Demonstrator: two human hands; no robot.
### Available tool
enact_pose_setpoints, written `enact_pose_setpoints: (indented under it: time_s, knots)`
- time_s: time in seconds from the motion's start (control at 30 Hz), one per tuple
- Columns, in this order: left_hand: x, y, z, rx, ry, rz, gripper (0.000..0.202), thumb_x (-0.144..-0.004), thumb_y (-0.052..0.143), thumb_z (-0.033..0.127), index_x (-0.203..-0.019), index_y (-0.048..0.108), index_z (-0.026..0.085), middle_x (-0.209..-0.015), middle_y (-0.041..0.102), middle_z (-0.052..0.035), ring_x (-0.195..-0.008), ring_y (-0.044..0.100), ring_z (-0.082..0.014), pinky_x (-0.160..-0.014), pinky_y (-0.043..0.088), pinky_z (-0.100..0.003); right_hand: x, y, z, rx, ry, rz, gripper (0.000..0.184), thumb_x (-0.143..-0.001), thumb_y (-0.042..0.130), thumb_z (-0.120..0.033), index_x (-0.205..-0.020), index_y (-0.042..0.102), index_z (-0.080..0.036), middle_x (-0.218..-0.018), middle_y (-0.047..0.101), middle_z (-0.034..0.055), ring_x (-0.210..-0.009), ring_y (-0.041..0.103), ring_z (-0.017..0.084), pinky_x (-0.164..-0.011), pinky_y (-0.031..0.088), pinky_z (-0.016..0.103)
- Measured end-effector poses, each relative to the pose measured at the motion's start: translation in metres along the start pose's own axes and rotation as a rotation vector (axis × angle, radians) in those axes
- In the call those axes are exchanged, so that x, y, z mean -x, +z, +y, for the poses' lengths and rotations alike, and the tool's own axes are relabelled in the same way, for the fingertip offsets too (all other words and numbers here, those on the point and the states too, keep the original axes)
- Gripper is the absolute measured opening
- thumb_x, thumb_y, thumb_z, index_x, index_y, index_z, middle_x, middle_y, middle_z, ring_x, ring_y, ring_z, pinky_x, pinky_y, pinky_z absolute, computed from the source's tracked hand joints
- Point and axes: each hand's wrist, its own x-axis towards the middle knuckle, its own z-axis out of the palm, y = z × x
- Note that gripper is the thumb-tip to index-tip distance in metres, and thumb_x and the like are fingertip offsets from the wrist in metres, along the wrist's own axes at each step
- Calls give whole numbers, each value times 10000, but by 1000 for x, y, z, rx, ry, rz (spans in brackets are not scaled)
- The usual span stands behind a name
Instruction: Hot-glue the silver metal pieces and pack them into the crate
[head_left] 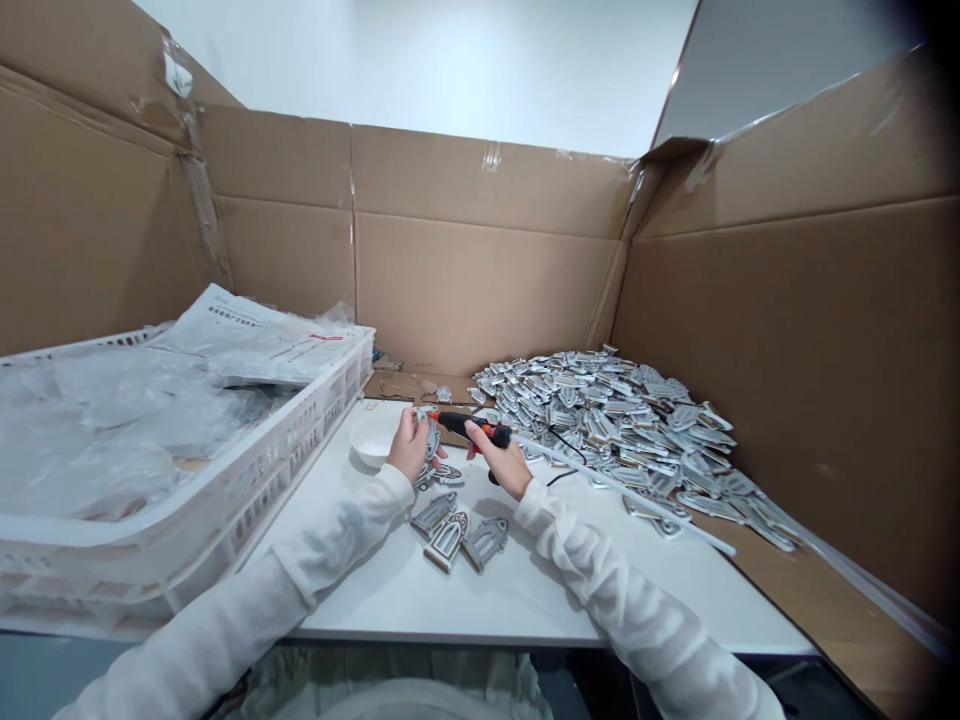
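My right hand [501, 462] is wrapped around a black and orange hand tool [469, 427] that looks like a glue gun, its tip pointing left. My left hand [409, 444] pinches a small grey arch-shaped flat piece [432, 436] right at the tool's tip. Three similar arch-shaped pieces [457, 528] lie flat on the white table [487, 590] just in front of my wrists. Another piece [448, 474] lies under my hands. A black cord [564, 462] trails right from the tool.
A large heap of grey arch pieces [622, 420] covers the right of the table. A small white bowl [372, 440] sits left of my hands. A white crate [225, 470] with plastic bags stands at left. Cardboard walls [480, 260] surround the work area.
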Motion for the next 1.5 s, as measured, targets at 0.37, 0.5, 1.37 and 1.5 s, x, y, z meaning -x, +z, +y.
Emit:
enact_pose_setpoints:
  time_s: [0.37,0.5,1.37,1.5]
  knots:
    - [4,1,8,-40,-36,4,189,-774,426,366,-823,340,204,-530,502,78,-334,477,-70,-291,362,-154,-1,0,1,1,48,-18,528,-753,387,-600,-444,467,-180,-513,481,-15,-572,467,126,-629,335,243]
    - [5,1,9,-48,-30,4,181,-779,414,360,-833,345,202,-490,485,88,-322,469,-70,-298,362,-150,-1,0,-1,-4,50,-15,528,-752,389,-599,-439,457,-180,-488,474,-18,-550,464,122,-613,337,237]
    - [3,0,6,-34,-26,11,140,-780,416,313,-827,345,201,-533,523,68,-361,495,-70,-307,354,-140,0,-1,-5,-11,60,-11,518,-736,397,-602,-429,441,-187,-459,477,-12,-512,470,124,-586,356,247]
    - [3,0,10,19,-55,40,156,-764,435,294,-793,309,206,-636,583,43,-351,487,-62,-298,344,-145,-2,-1,-4,31,-33,64,456,-739,432,-569,-495,483,-187,-475,493,-6,-518,478,140,-585,361,261]
